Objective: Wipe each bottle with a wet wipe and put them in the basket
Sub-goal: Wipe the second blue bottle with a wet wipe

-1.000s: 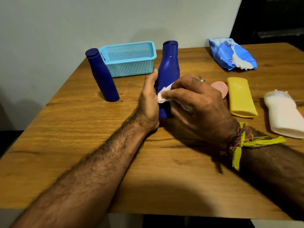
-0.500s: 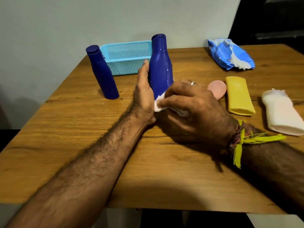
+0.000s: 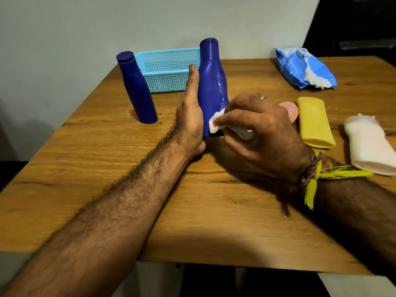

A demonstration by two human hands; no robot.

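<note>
Status: wiping of one bottle is in progress; no bottle is in the basket.

The large blue bottle (image 3: 211,86) stands upright near the middle of the surface (image 3: 214,221), just in front of the right end of the basket (image 3: 166,71). The left hand (image 3: 190,112) steadies it, palm flat against the bottle's left side with the fingers extended upward; whether any finger wraps round the far side cannot be seen. The right hand (image 3: 259,129) pinches a wet wipe (image 3: 216,123) and presses it against the lower right part of the bottle. A wet sheen shows on the bottle's right flank, so part of it appears already wiped.

The light blue basket sits at the far edge of the surface, by the wall, and its visible interior holds nothing.

Items judged as remaining:
- A second blue bottle (image 3: 137,88) stands to the left, just beside the basket's left end.
- A yellow bottle (image 3: 314,121) with a pink cap (image 3: 290,110) lies on its side to the right.
- A white bottle (image 3: 368,144) lies on its side at the far right.

The wipe packet (image 3: 304,69) lies open at the far right with a wipe protruding.

Judgement: the task is at an early stage. Four bottles are on the surface, none is binned, and three show no sign of handling.
</note>
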